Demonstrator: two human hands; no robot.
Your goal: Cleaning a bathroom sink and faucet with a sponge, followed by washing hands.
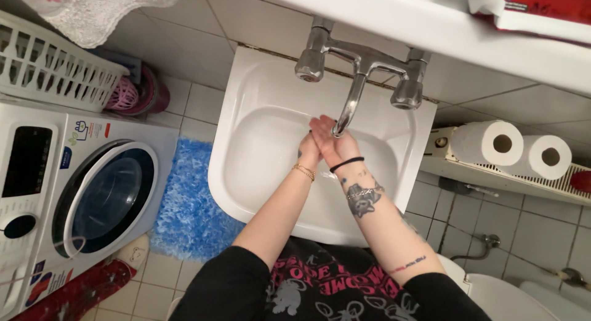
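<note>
Head view: left hand and right hand are pressed palm to palm, holding nothing, under the spout of the chrome two-handle metal tap, centre of frame, over the white ceramic basin. Tap looks rigid, probably wet and slick; best gripped by the side knobs.

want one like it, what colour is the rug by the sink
Blue and white shaggy rug, seen in the head view.

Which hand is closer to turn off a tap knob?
Probably the right hand: it lies right under the spout, nearest the right knob. The left hand sits lower, pressed against it, farther from the left knob.
</note>
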